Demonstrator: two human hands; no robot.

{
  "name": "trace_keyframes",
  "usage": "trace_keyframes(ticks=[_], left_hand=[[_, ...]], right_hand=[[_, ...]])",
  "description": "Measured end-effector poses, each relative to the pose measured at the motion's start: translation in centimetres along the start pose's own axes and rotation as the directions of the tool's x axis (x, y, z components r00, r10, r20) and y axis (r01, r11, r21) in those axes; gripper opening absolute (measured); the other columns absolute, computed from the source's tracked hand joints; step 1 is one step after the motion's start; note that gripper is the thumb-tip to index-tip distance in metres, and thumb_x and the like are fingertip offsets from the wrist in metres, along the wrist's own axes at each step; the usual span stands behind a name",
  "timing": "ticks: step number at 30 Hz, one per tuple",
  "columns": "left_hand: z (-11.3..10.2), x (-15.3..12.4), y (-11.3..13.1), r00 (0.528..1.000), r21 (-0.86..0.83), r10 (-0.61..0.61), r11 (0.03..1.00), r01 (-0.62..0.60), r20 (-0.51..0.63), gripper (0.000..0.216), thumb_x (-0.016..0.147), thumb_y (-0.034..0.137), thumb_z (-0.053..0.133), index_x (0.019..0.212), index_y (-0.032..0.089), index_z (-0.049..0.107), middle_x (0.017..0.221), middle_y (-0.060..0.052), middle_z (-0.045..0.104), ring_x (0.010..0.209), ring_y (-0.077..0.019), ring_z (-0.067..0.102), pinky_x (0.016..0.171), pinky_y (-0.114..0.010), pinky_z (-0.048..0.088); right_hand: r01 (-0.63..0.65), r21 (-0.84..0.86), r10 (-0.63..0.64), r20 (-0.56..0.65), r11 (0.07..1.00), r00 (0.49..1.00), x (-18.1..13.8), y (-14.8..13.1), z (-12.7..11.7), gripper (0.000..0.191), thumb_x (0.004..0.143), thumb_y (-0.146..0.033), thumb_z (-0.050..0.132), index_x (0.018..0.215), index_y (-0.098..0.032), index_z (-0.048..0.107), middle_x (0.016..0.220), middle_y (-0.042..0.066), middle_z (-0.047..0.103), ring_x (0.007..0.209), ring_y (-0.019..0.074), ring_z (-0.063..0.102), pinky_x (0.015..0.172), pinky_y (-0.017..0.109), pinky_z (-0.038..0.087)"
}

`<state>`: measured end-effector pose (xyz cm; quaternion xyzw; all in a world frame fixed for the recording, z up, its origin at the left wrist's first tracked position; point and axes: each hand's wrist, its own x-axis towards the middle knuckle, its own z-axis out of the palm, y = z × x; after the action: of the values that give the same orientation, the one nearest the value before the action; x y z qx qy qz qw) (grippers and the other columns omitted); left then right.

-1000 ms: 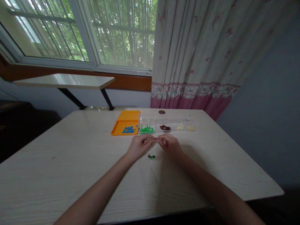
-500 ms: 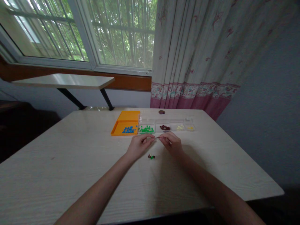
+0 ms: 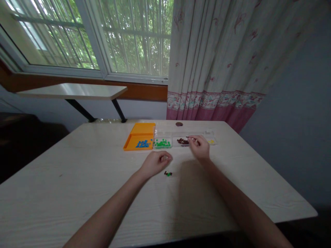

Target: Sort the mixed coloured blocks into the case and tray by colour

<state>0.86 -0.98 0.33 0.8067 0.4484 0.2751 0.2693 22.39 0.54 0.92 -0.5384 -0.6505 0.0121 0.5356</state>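
My right hand (image 3: 199,146) is raised over the clear compartments, between the dark brown pieces (image 3: 182,141) and the yellow pieces (image 3: 211,141). Its thumb and finger pinch a small dark brown piece (image 3: 188,137), whose tip sticks out to the left. Closer to me, my left hand (image 3: 156,162) rests near the tabletop with thumb and fingers pressed together; whatever is between them is too small to make out. Just in front of it lies a little cluster of brown and green pieces (image 3: 168,174). Green pieces (image 3: 162,143) fill the compartment beyond my left hand.
An open orange case (image 3: 129,143) holding blue pieces (image 3: 143,143) stands left of the clear trays. A round brown object (image 3: 179,124) lies by the table's far edge. At the back left is a raised white shelf (image 3: 77,90) on black legs, below the window.
My right hand has moved away from my left, forward and to the right, over the trays with the dark piece. My left hand has stayed nearly in place, slightly lower in view.
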Motion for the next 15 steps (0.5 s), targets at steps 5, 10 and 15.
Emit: trace_keyframes(ticks=[5,10,15], left_hand=[[0.0,-0.1,-0.2,0.998,0.027,0.001,1.0,-0.003,0.067,0.026,0.077,0.034,0.046,0.08,0.015,0.064,0.048,0.004,0.043,0.045,-0.0077,0.035,0.045,-0.018,0.022],[-0.3,-0.1,-0.3,0.998,0.065,-0.017,0.998,0.013,0.063,0.024,0.075,0.031,0.046,0.079,0.016,0.064,0.049,0.003,0.043,0.045,-0.008,0.035,0.045,-0.019,0.022],[-0.6,0.0,-0.4,0.996,0.106,-0.085,0.991,0.084,0.012,0.026,0.075,0.033,0.045,0.078,0.015,0.064,0.047,0.003,0.041,0.045,-0.0087,0.034,0.045,-0.019,0.02]], right_hand=[[-0.083,-0.154,0.099,0.098,0.984,0.99,0.9,2.6,0.9,0.024,0.078,-0.033,0.047,0.082,-0.018,0.064,0.068,0.002,0.057,0.066,0.0147,0.052,0.064,0.025,0.041],[-0.042,-0.247,0.108,0.258,0.968,0.96,0.5,2.6,1.2,0.024,0.079,-0.03,0.046,0.09,-0.019,0.065,0.071,0.003,0.059,0.066,0.0141,0.053,0.063,0.024,0.04],[0.176,0.048,-0.166,0.637,0.983,0.752,-1.5,0.2,0.2,0.017,0.078,-0.029,0.052,0.08,-0.018,0.065,0.066,0.001,0.058,0.058,0.0099,0.05,0.057,0.02,0.038]])
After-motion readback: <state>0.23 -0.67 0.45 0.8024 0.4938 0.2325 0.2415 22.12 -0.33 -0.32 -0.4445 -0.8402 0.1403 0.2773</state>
